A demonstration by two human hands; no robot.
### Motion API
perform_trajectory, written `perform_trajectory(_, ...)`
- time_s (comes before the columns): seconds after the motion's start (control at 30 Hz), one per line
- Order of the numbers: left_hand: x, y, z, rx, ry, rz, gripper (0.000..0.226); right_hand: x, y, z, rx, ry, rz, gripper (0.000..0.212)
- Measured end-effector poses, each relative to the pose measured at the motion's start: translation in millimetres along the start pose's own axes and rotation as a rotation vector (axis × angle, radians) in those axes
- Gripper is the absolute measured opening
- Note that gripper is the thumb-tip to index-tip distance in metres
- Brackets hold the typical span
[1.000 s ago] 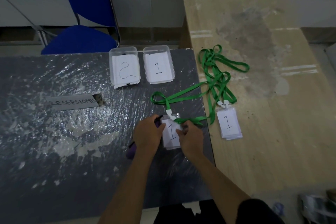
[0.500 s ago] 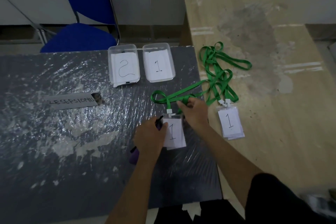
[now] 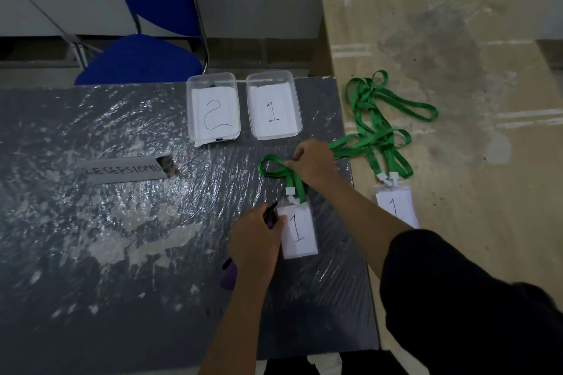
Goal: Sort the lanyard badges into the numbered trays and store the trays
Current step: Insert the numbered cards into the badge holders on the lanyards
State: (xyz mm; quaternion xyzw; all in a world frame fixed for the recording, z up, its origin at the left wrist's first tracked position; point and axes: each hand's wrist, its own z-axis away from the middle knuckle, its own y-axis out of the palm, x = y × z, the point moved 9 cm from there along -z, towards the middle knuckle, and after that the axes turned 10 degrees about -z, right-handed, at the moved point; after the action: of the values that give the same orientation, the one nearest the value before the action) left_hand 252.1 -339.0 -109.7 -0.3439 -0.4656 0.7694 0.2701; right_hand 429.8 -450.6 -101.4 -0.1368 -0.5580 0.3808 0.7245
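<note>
A badge [image 3: 298,231], a clear sleeve holding a white card marked "1" in black, lies flat on the grey table [image 3: 91,253] near its right edge, its top joined by a white clip [image 3: 291,194] to a green strap [image 3: 275,168]. The strap loops to the left above the badge, then runs right, off the table edge and onto the wooden surface [image 3: 457,222], where it meets a tangle of more green strap [image 3: 380,119]. The right hand [image 3: 313,163] pinches the strap just above the badge, fingers curled round it. The left hand [image 3: 256,240] rests at the badge's left edge, fingers closed round a dark pen [image 3: 269,216] with a purple end [image 3: 228,278] showing below the wrist; whether its fingertips touch the badge cannot be told. A second badge [image 3: 396,207], also marked "1", lies on the wooden surface to the right, partly hidden by the right forearm, its own white clips at its top edge. At the far edge of the table stand two clear trays side by side, apart from the badges: tray 2 [image 3: 213,82] on the left and tray 1 [image 3: 271,77] on the right, each with a numbered white paper in it. A handwritten label [image 3: 122,170] lies on the table to the left, and a blue chair [image 3: 143,61] stands behind the table.
</note>
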Motion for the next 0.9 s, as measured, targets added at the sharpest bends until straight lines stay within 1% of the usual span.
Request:
perform_trajectory(0.07,1,-2,3,-0.008,-0.004,-0.008,0.04,-7,5,-3,0.012,0.024,0.067,0.028)
perform_trajectory(0.1,1,-3,4,-0.011,-0.009,-0.002,0.041,-10,5,-4,-0.002,0.044,0.064,0.031)
perform_trajectory(0.2,3,-1,4,0.003,-0.034,0.054,0.043,-16,-11,4,-0.134,0.074,-0.076,0.04)
perform_trajectory(0.27,3,3,3,0.032,-0.044,0.108,0.042,-12,-27,19,-0.206,0.011,-0.168,0.047)
perform_trajectory(0.3,3,5,3,0.053,-0.043,0.133,0.041,-11,-32,29,-0.195,-0.022,-0.229,0.05)
perform_trajectory(0.37,6,9,5,0.124,-0.057,0.241,0.036,-13,-34,55,-0.093,-0.073,-0.352,0.059)
perform_trajectory(0.4,8,12,7,0.157,-0.07,0.335,0.033,-17,-32,68,-0.038,-0.096,-0.352,0.065)
perform_trajectory(0.47,12,13,11,0.2,-0.071,0.47,0.026,-24,-24,96,0.099,-0.136,-0.239,0.077)
perform_trajectory(0.5,12,11,14,0.218,-0.053,0.504,0.023,-28,-17,107,0.167,-0.154,-0.157,0.079)
perform_trajectory(0.53,11,8,17,0.236,-0.033,0.54,0.02,-31,-12,116,0.211,-0.181,-0.074,0.078)
perform_trajectory(0.57,9,5,21,0.251,-0.017,0.581,0.015,-32,-9,122,0.216,-0.218,-0.008,0.074)
perform_trajectory(0.6,7,0,25,0.262,-0.005,0.624,0.008,-30,-10,126,0.185,-0.258,0.028,0.067)
perform_trajectory(0.7,0,-14,36,0.25,0.039,0.697,0.007,-25,-18,132,0.053,-0.354,0.027,0.045)
perform_trajectory(0.77,-3,-19,40,0.243,0.049,0.715,0.005,-19,-25,134,-0.014,-0.405,0.022,0.036)
perform_trajectory(0.83,-6,-25,43,0.22,0.058,0.711,0.006,-11,-31,137,-0.032,-0.446,0.029,0.027)
perform_trajectory(0.9,-9,-32,44,0.162,0.108,0.642,0.008,-6,-37,139,-0.031,-0.467,0.04,0.019)
